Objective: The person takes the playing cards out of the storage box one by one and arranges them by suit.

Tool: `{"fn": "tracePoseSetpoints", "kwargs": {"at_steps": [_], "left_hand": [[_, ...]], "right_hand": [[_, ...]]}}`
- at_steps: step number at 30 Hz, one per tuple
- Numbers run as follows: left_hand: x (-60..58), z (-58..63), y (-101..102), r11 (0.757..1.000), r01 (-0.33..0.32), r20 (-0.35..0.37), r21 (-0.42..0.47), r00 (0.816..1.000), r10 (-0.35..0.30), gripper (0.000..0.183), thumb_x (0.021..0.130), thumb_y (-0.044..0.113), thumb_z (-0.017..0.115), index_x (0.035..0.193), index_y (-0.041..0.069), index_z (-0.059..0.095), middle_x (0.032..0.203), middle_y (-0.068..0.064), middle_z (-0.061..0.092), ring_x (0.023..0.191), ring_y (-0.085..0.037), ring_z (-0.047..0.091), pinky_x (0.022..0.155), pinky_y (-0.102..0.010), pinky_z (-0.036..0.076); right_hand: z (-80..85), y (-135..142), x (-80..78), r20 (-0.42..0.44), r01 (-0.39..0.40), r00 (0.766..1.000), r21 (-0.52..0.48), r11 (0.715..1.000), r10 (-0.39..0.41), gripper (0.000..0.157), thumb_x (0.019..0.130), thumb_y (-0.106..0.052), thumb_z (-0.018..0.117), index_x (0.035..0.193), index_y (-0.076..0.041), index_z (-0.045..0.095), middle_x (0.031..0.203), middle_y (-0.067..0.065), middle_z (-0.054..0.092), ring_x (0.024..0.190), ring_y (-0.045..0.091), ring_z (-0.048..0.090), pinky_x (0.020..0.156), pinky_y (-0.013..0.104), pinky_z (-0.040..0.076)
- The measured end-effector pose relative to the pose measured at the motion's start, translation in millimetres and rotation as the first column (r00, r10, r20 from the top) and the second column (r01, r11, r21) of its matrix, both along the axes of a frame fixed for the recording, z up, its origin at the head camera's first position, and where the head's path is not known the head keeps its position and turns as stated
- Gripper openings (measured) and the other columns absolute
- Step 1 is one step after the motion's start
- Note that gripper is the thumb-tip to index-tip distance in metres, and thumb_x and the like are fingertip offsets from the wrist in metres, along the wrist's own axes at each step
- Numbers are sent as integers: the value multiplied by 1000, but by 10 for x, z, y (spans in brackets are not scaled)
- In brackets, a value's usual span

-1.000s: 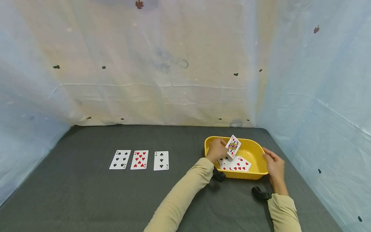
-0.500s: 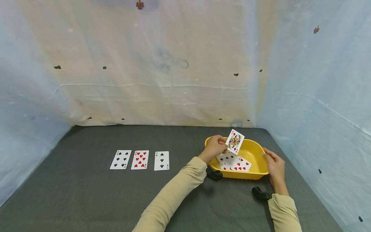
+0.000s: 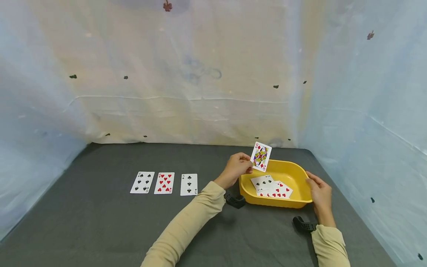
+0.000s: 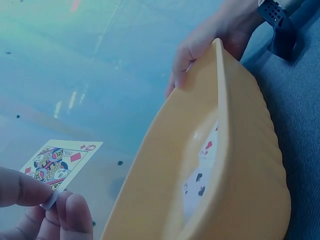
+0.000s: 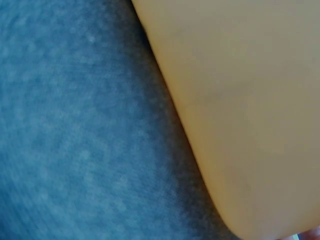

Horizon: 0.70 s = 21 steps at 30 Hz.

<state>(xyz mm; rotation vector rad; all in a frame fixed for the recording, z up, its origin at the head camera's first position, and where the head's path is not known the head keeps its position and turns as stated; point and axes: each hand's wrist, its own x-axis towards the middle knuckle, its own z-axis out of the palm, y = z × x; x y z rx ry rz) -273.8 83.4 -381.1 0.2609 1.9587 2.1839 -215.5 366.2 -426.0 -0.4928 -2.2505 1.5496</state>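
My left hand [image 3: 234, 170] pinches a queen of diamonds [image 3: 261, 155] by its lower left edge, above the left side of a yellow plastic tub [image 3: 297, 180]. In the left wrist view the thumb and fingers of that hand close on one corner of the queen [image 4: 56, 167]. With my right hand [image 3: 321, 196] I grip the tub's right rim, fingers and thumb on either side of it. Inside the tub lie a black-suit card [image 3: 262, 182] and red heart cards [image 3: 281, 190], overlapping. The right wrist view shows only the tub's outer wall [image 5: 250, 100] and cloth.
Left of the tub, three face-up cards lie in a row: a six of spades [image 3: 142, 182], an eight of hearts [image 3: 164, 183] and a three of clubs [image 3: 189, 184]. Dark grey cloth [image 3: 100, 230] covers the table. Pale sheets [image 3: 200, 111] hang behind and beside it.
My left hand has lifted the queen of diamonds up out of the tub and drawn it leftward. The right hand keeps its grip on the rim. The view has shifted slightly.
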Motion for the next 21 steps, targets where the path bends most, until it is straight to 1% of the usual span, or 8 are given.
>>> {"fn": "tracePoseSetpoints", "kwargs": {"at_steps": [2, 3, 6, 12, 17, 19, 21], "left_hand": [[6, 0, -72, 1000, 1, -3, 17, 1000, -1, 14, 89, -3, 60, 102, -3, 58, 82, -13, 63, 68, -20, 64, 76, -41, 55], [12, 3, -107, 1000, -4, -5, 21, 1000, 4, 14, 89, -3, 61, 102, -3, 58, 82, -13, 63, 66, -17, 63, 74, -38, 56], [36, 20, -211, 999, -18, -6, 39, 1000, 18, 11, 90, -2, 60, 101, -2, 58, 83, -13, 63, 67, -17, 63, 69, -32, 56], [85, 35, -411, 997, -39, -8, 73, 999, 40, 11, 92, 0, 62, 101, -3, 58, 85, -14, 65, 67, -17, 63, 69, -33, 56], [122, 24, -584, 996, -43, -10, 81, 999, 44, 11, 91, 1, 62, 100, -3, 57, 91, -25, 65, 65, -15, 62, 66, -30, 55], [143, 17, -651, 996, -44, -8, 76, 999, 45, 10, 91, 1, 62, 99, -3, 57, 91, -27, 65, 65, -16, 62, 65, -29, 55], [165, 9, -713, 997, -49, -10, 62, 999, 50, 11, 91, 2, 62, 99, -3, 57, 89, -24, 65, 67, -18, 63, 65, -30, 55]], "right_hand": [[6, -5, 2, 0, 0, 1000, 0, 1000, 0, 44, 100, -27, 53, 137, -4, 54, 135, 18, 51, 80, 1, 58, 65, 17, 51], [8, -8, 2, -1, 1, 1000, -3, 1000, -1, 43, 100, -27, 53, 137, -4, 54, 135, 18, 51, 80, 1, 58, 65, 17, 51], [13, -14, -3, -8, 5, 1000, -7, 1000, -5, 43, 100, -25, 53, 137, -3, 55, 134, 17, 52, 81, 1, 58, 65, 17, 50], [18, -17, -8, -12, 16, 1000, -14, 1000, -16, 42, 100, -24, 53, 137, -2, 54, 135, 16, 52, 84, -2, 57, 67, 15, 50], [16, -20, -8, -4, 20, 1000, -10, 1000, -21, 42, 100, -24, 53, 136, -2, 55, 135, 17, 52, 83, -2, 56, 67, 15, 49], [15, -19, -7, -1, 20, 1000, -8, 1000, -20, 42, 100, -24, 53, 137, -2, 54, 135, 18, 51, 83, -2, 56, 66, 15, 49], [14, -15, -5, -2, 18, 1000, -8, 1000, -18, 42, 100, -24, 53, 137, -2, 54, 135, 18, 51, 83, -2, 56, 66, 15, 49]]}}
